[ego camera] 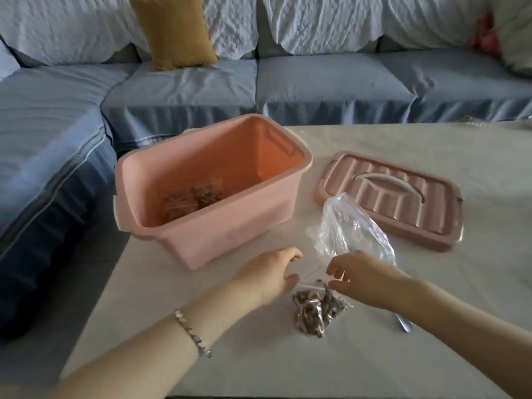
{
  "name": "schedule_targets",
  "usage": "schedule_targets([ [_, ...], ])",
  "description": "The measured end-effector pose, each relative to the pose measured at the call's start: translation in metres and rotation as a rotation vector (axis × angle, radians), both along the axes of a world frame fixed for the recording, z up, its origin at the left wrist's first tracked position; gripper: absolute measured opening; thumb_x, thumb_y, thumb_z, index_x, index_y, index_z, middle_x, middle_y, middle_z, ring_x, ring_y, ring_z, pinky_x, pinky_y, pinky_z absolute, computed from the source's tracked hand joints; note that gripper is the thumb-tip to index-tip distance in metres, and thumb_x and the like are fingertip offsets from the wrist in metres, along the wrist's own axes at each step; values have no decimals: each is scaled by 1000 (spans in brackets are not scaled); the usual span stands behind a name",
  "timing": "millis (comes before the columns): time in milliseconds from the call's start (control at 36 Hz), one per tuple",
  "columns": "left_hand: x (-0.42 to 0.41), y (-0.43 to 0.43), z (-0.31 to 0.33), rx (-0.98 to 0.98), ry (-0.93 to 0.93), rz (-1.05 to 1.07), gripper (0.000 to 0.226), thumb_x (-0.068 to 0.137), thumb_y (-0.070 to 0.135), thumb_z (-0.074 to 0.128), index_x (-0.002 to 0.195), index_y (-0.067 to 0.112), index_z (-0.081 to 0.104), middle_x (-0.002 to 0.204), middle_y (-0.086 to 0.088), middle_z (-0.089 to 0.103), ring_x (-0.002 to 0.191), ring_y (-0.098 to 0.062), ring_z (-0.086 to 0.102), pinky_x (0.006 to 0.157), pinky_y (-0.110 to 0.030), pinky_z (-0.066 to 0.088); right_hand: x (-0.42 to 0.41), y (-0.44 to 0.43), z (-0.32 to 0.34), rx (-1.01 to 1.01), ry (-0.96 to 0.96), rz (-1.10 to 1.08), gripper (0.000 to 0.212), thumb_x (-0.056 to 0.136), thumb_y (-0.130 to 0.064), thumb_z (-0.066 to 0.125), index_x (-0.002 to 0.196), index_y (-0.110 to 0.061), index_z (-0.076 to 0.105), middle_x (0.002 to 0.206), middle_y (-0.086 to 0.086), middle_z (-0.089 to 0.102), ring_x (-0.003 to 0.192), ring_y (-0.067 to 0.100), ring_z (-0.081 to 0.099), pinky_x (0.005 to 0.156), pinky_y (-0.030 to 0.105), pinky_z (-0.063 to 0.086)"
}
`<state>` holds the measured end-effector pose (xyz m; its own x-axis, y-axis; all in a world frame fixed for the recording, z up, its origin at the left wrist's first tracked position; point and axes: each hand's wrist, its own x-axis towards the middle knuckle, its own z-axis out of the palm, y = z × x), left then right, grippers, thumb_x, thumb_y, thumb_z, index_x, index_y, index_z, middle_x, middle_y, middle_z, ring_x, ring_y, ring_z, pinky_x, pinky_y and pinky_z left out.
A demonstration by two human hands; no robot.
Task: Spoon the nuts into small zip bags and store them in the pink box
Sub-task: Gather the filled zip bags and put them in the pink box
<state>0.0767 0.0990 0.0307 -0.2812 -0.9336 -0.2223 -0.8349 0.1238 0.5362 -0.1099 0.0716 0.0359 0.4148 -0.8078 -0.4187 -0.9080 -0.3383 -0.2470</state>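
Observation:
A small zip bag (316, 311) filled with brown nuts lies on the table in front of me. My left hand (270, 272) pinches the left end of its red-striped top and my right hand (359, 276) pinches the right end. The pink box (218, 231) stands open just beyond my left hand, with a few filled zip bags (193, 197) on its floor. A large crumpled clear plastic bag (351, 228) lies behind my right hand. A metal spoon (404, 323) pokes out from under my right forearm.
The pink lid (397, 197) with a pale handle lies flat to the right of the box. The table (431, 145) carries a light cloth. A blue-covered corner sofa (316, 82) with a mustard cushion (174, 31) wraps around the far and left sides.

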Motion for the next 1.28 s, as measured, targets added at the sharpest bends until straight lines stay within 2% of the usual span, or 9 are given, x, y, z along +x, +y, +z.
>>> schedule_targets([
  [222,-20,-1,-44,101,-146,3,20,89,20,53,107,20,60,113,-5,64,106,-26,58,87,-29,45,-2,9,-46,-52,-84,-94,40,91,-22,48,130,-31,46,127,-5,51,109,21,55,87,30,46],
  [333,0,7,-39,48,-163,5,16,88,13,53,100,16,63,111,-6,62,104,-25,57,85,-29,44,10,2,-53,-94,-83,95,55,88,-3,39,136,-29,40,131,-5,44,110,24,52,82,26,37],
  [444,25,18,-28,-4,-101,82,10,91,14,50,94,17,59,105,-2,58,99,-24,55,82,-32,43,25,-11,-54,-40,47,199,51,94,-9,39,143,-21,29,142,-1,35,126,24,44,97,28,34],
  [611,56,42,15,-144,-20,204,9,96,22,46,88,23,49,86,5,60,86,-20,57,77,-32,44,43,-16,-42,48,182,209,34,89,-23,53,121,-11,55,123,7,53,114,25,52,91,29,42],
  [750,80,51,63,-365,48,297,13,95,23,47,83,26,49,69,11,57,67,-5,56,57,-20,39,49,-10,1,17,-5,179,18,82,-23,60,98,-19,67,101,-2,62,90,15,58,63,17,39],
  [833,100,46,93,-517,136,397,11,92,22,51,82,26,54,71,11,60,70,-2,57,59,-14,41,53,-12,41,-69,-210,190,9,83,-28,63,89,-23,70,82,-12,60,78,2,56,67,14,43],
  [944,130,22,124,-688,150,505,14,90,16,55,81,27,55,77,16,60,69,-6,61,65,-30,49,70,-27,101,-321,-532,150,3,81,-22,67,80,-23,70,65,-22,54,65,-16,51,61,3,38],
  [1083,158,-25,128,-518,15,525,15,90,18,58,76,24,57,76,9,61,65,-7,55,64,-27,41,112,-65,138,-443,-734,132,1,82,-21,69,82,-22,69,67,-20,53,56,-8,52,54,6,38],
  [1278,166,-85,81,-65,-341,380,12,91,17,53,89,14,64,87,5,59,88,-17,55,74,-24,42,175,-120,103,-435,-527,200,7,83,-26,67,82,-22,72,76,-8,60,68,11,52,65,26,41],
])
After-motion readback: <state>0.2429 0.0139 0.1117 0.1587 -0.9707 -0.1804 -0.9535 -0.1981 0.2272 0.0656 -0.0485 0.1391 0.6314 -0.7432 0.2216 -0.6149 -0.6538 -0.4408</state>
